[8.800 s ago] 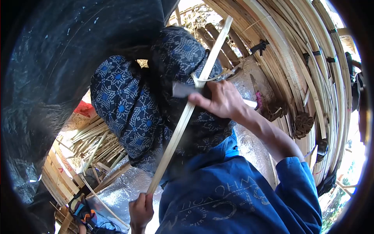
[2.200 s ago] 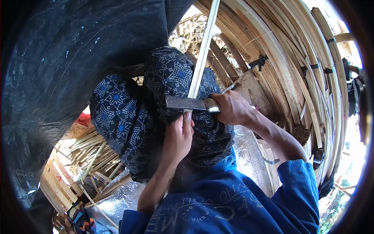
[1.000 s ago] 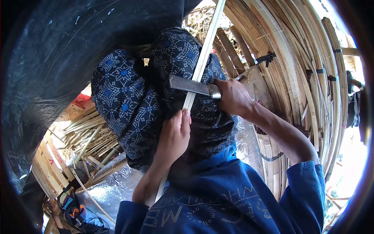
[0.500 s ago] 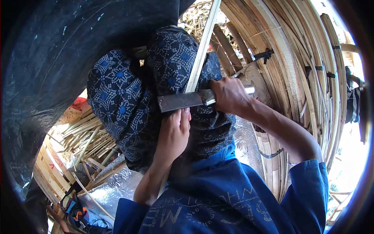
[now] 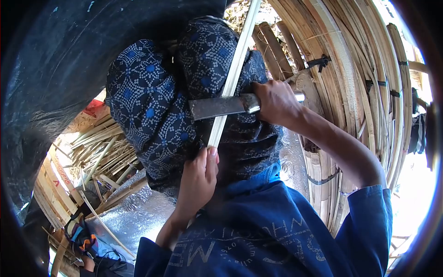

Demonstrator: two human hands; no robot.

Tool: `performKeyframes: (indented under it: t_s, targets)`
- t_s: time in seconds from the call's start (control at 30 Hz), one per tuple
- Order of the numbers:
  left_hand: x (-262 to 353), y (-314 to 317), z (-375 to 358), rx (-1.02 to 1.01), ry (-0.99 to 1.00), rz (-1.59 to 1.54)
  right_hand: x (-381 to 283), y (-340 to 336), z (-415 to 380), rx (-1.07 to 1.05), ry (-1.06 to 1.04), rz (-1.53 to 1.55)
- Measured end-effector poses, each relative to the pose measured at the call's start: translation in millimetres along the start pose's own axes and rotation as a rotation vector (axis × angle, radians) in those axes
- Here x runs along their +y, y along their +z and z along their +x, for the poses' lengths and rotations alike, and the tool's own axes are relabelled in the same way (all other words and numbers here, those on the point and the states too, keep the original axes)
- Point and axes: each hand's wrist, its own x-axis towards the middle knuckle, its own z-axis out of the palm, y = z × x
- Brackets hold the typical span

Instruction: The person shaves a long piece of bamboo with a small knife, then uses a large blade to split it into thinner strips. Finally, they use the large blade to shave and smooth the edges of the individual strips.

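My right hand (image 5: 279, 102) is closed around the metal handle of a wide-bladed knife (image 5: 217, 108), held sideways over my lap. The blade lies across a long pale bamboo strip (image 5: 240, 53), which slants from the top of the view toward my body. Nearer my waist, my left hand (image 5: 200, 173) pinches that strip, thumb along it, a short way below the blade. Beneath both hands are my legs in dark blue patterned cloth (image 5: 143, 101). Whether the blade's edge bites into the strip cannot be seen.
Tied bundles of split bamboo (image 5: 344, 87) stand close on my right. A black plastic sheet (image 5: 60, 69) hangs at the left. Loose bamboo strips (image 5: 99, 147) lie beyond my left leg, near silver foil sheeting (image 5: 138, 214). Another person's hand (image 5: 87, 263) shows at the lower left.
My left hand has moved back toward my waist, away from the blade. More of the bamboo strip now shows between hand and knife. My right hand still grips the knife.
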Motion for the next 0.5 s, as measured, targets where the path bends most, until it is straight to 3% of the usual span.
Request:
performKeyframes:
  t_s: [0.1,0.17,0.27,0.5]
  targets:
    - [4,-3,8,-0.018,-0.018,-0.071,0,-2,-1,-0.002,0.046,-0.020]
    - [10,-2,27,-0.012,0.023,-0.046,3,-5,-4,-0.052,0.118,0.214]
    - [21,6,59,0.030,0.200,0.047,7,6,-12,0.069,0.032,0.226]
    - [28,17,83,-0.031,0.137,-0.038,11,-3,-12,-0.011,0.058,0.179]
